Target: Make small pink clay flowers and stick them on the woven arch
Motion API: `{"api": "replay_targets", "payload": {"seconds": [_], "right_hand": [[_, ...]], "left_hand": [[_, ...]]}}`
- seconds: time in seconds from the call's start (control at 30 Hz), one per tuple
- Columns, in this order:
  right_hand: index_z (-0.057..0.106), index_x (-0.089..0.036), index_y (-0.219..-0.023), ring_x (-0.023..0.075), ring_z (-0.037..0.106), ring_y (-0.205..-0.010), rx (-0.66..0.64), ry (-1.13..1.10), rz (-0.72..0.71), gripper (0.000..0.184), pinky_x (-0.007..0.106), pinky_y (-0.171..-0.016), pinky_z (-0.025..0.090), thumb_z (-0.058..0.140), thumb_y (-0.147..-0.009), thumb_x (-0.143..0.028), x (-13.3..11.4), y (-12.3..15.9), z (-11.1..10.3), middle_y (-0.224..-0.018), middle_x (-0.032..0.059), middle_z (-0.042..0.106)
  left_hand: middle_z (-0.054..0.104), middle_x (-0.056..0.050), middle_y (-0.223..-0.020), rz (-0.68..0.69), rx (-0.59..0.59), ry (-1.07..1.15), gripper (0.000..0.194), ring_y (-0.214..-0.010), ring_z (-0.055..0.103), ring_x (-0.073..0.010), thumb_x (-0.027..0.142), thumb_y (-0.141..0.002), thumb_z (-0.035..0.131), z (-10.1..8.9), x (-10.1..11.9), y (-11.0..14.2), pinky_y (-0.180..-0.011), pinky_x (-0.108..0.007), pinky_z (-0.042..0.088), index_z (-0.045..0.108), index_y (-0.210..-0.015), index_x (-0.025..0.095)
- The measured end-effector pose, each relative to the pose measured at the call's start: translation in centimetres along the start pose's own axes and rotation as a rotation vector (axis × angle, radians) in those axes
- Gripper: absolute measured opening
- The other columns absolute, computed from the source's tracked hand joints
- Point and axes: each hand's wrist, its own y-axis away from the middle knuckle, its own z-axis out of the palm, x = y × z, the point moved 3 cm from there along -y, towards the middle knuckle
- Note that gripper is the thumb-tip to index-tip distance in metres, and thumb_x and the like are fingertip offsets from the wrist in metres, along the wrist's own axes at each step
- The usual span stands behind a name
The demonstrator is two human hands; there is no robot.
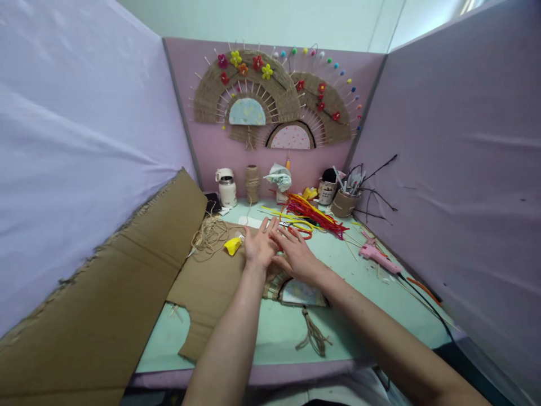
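My left hand (261,247) is turned palm up with its fingers stretched out. Across its fingers lies my right hand (297,255), palm down, the fingertips touching the left hand; nothing shows in either. Beneath them rests a fan-shaped piece (302,293) of cardboard and twine with a pale half-round centre, partly hidden by my hands and right forearm. A twine tassel (313,334) hangs from its lower edge toward me. Just beyond my fingers are scissors (302,228) with orange and yellow handles. A crumpled yellow piece (233,245) sits left of my left hand.
Large cardboard (101,293) leans on the left; loose twine (210,234) lies near it. Behind stand a white bottle (229,192), a twine spool (252,183) and a pot (344,203) with twigs. Red and yellow pipe cleaners (316,214) and a pink glue gun (380,258) with cord lie right.
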Motion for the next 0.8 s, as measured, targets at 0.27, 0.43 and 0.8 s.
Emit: {"api": "replay_targets", "payload": {"seconds": [0.27,0.43,0.8], "right_hand": [[0.028,-0.014,-0.148,0.0257,0.031,-0.141,-0.022,-0.052,-0.077,0.067,0.054,-0.117,0.016,0.051,-0.092,-0.044,0.0,0.6,0.5,-0.146,0.0159,0.043],[0.022,-0.015,-0.150,0.0278,0.029,-0.142,0.018,-0.078,-0.015,0.072,0.057,-0.116,0.014,0.053,-0.090,-0.041,0.5,0.5,0.3,-0.148,0.0175,0.040],[0.011,-0.023,-0.152,0.0248,0.032,-0.141,0.081,-0.383,0.012,0.068,0.056,-0.115,0.019,0.044,-0.095,-0.040,1.3,0.4,1.2,-0.154,0.0133,0.031]], "left_hand": [[0.042,-0.021,-0.146,-0.010,0.026,0.054,0.081,-0.136,0.040,-0.0271,0.069,-0.087,0.025,0.1,-0.2,0.2,-0.098,-0.042,0.048,0.034,-0.144,0.012],[0.042,-0.022,-0.145,-0.070,-0.003,0.048,0.082,-0.133,0.044,-0.0300,0.070,-0.086,0.028,0.3,-0.9,0.1,-0.099,-0.045,0.048,0.037,-0.143,0.011],[0.047,-0.020,-0.142,0.036,0.146,0.088,0.061,-0.125,0.053,-0.0265,0.052,-0.095,0.027,-1.2,-0.7,-0.7,-0.081,-0.033,0.058,0.046,-0.137,0.011]]}}
